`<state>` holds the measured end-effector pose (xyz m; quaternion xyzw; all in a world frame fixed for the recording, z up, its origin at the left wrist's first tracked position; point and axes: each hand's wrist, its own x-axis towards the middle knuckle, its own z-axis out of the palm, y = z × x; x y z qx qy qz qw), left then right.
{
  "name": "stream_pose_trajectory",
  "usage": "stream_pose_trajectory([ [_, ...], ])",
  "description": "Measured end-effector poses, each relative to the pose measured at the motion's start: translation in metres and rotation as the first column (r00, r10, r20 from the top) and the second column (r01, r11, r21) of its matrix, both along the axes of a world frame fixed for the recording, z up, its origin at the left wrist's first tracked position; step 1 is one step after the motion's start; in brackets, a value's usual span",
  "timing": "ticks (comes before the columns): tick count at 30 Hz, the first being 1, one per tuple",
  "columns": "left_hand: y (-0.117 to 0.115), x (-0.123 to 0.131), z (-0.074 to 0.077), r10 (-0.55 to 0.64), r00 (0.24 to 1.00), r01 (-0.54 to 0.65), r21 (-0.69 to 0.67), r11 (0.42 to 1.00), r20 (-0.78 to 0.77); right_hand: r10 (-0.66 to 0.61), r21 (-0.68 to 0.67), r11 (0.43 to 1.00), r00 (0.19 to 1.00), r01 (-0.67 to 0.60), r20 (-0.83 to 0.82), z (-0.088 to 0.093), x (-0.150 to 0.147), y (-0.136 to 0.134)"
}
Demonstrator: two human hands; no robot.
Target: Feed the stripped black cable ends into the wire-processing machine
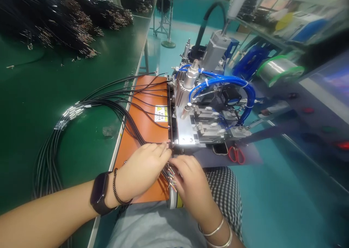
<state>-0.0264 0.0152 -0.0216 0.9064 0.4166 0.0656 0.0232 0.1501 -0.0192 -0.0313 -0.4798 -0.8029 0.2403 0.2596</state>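
Note:
My left hand [144,168] rests on the orange plate [141,131], its fingers pinched on a thin black cable [136,133] at the slotted edge of the metal machine [201,120]. My right hand [191,182] lies just beside it, fingers curled round a bunch of cable ends with coloured stripped wires [171,177]. Several black cables [109,99] fan out across the orange plate into the machine's slots. A dark watch and a bead bracelet are on my left wrist, silver bangles on my right.
A green bench [40,106] stretches left, with piles of black cables [54,19] at its far end and a looped bundle [46,160] near me. Blue air hoses [231,82], a solder spool [280,70] and red scissors [236,154] sit by the machine.

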Motion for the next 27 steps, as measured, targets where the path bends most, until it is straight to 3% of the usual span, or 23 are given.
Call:
stream_pose_trajectory([
  [8, -0.001, -0.002, 0.007, 0.023, 0.998, -0.02, -0.06, 0.998, 0.053, -0.047, 0.152, 0.987, 0.996, 0.057, -0.07, -0.003, 0.004, 0.006],
  [15, -0.018, 0.011, 0.014, -0.164, 0.98, 0.164, 0.01, 0.986, 0.116, -0.073, 0.145, 0.985, 0.982, 0.099, -0.175, -0.002, 0.035, -0.001],
  [19, -0.024, 0.022, 0.014, -0.119, 0.989, 0.121, -0.023, 0.992, 0.084, -0.044, 0.191, 0.978, 0.98, 0.082, -0.192, -0.008, 0.043, -0.003],
  [24, -0.018, 0.024, 0.013, -0.046, 0.995, 0.056, -0.117, 0.992, 0.087, -0.175, 0.132, 0.97, 0.962, 0.205, -0.208, -0.008, 0.037, 0.001],
  [27, -0.013, 0.024, 0.009, -0.009, 0.993, 0.021, -0.101, 0.995, 0.118, -0.242, 0.086, 0.959, 0.936, 0.271, -0.254, -0.004, 0.031, 0.0],
])
